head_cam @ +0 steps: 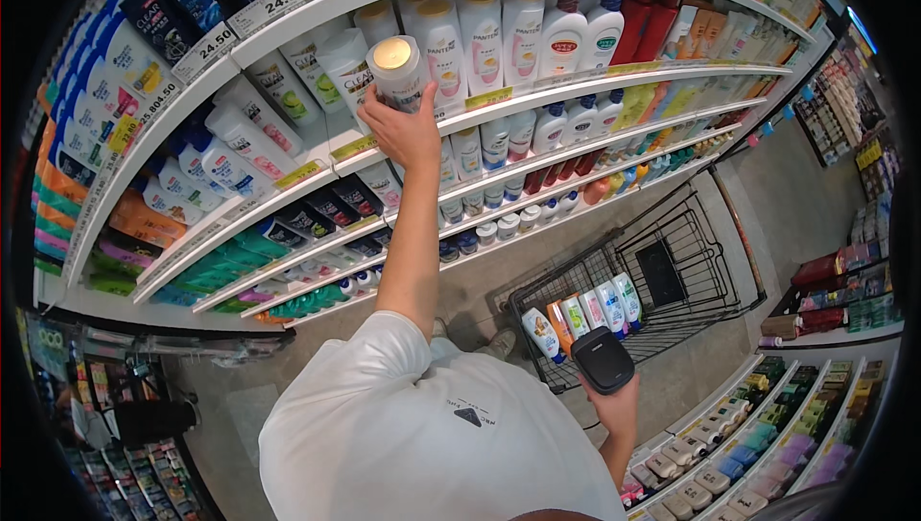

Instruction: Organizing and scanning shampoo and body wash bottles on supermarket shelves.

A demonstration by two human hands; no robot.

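Note:
My left hand (404, 129) reaches up to the shelf and grips a white Pantene bottle (397, 76) with a gold cap, which leans towards me. Just behind it stand more white Pantene bottles (440, 50) in rows. On its left is a white Clear bottle (345, 64). Down at my right side, my right hand (615, 402) holds a rounded black device (603, 360) over the near end of a black wire shopping cart (683, 247). Inside the cart, several shampoo-type bottles (593, 309) lie side by side, their lower ends partly hidden by the device.
Curved-looking white shelves (504, 114) with price labels run across the front, packed with bottles. To the lower right stands another shelf unit (727, 442) of bottles. A display rack (129, 442) is at the lower left. Grey floor (223, 406) shows between them.

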